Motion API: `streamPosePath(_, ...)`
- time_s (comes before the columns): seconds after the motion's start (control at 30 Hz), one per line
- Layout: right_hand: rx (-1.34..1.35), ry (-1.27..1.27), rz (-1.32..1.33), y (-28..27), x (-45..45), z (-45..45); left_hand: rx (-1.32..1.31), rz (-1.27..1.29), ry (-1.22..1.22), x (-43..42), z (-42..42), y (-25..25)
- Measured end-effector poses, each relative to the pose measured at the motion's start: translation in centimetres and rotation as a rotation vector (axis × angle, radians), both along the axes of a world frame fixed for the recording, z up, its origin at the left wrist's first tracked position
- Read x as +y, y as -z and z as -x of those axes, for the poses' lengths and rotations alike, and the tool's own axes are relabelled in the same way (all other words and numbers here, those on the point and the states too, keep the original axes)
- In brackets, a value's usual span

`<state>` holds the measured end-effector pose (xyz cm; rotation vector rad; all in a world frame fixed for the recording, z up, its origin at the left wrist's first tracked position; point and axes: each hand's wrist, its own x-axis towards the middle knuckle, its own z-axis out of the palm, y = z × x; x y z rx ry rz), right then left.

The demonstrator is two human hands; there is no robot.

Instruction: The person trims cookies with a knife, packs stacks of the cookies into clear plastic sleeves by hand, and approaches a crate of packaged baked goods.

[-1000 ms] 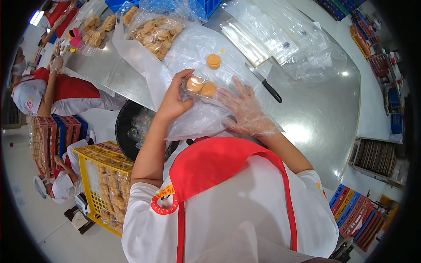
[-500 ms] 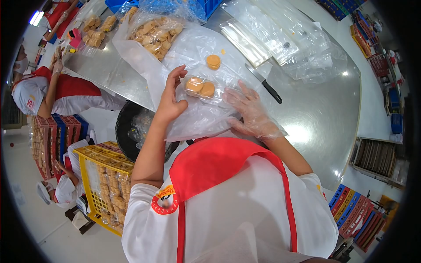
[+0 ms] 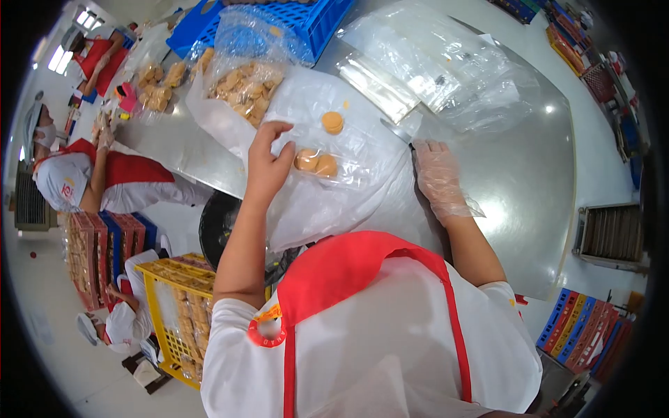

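My left hand (image 3: 270, 159), bare, has its fingers apart just left of a small clear bag of round cookies (image 3: 316, 163) on the white plastic sheet (image 3: 355, 167). My right hand (image 3: 440, 177), in a clear glove, is closed on the black handle of the knife (image 3: 398, 130); its blade sticks out beyond the fingers toward the upper left. A short stack of cookies (image 3: 332, 122) sits above the small bag. A large open bag of cookies (image 3: 247, 87) lies at the sheet's upper left.
Empty clear bags (image 3: 446, 70) are spread at the upper right of the metal table (image 3: 529, 160). A blue crate (image 3: 324, 24) stands at the far edge, a yellow crate (image 3: 167, 334) lower left. Co-workers (image 3: 83, 177) are on the left, near a black bin (image 3: 212, 223).
My right hand has left the small bag, moved right and up, and taken hold of the knife. My left hand has shifted slightly off the bag. The whole view has turned a little.
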<state>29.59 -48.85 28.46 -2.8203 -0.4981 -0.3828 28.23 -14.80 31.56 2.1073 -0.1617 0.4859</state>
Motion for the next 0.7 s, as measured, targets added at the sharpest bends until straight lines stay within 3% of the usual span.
streamPosePath(0.13,0.071,0.009,0.091,0.5,-0.6,-0.2,0.044,0.226,-0.054,1.1,2.5,2.5)
streamPosePath(0.2,-0.085,-0.074,-0.028,1.4,-1.6,-0.5,0.071,0.197,-0.067,0.9,4.5,2.9)
streamPosePath(0.37,0.044,-0.173,-0.461,-2.9,3.1,-3.4,0.049,0.158,-0.092,-0.6,6.4,1.1)
streamPosePath(0.47,0.296,-0.392,-0.302,-5.4,7.0,-6.9,0.003,0.169,-0.082,-1.1,6.7,0.7)
streamPosePath(0.57,0.497,-0.435,-0.44,-6.5,11.5,-8.9,0.051,0.196,-0.097,-1.2,7.0,0.6)
streamPosePath(0.67,0.56,-0.634,-0.568,-2.5,12.9,-11.4,0.046,0.267,-0.128,-1.0,7.4,1.3)
streamPosePath(0.7,0.598,-0.586,-0.483,-2.8,13.3,-11.5,0.049,0.279,-0.136,-0.8,7.4,1.6)
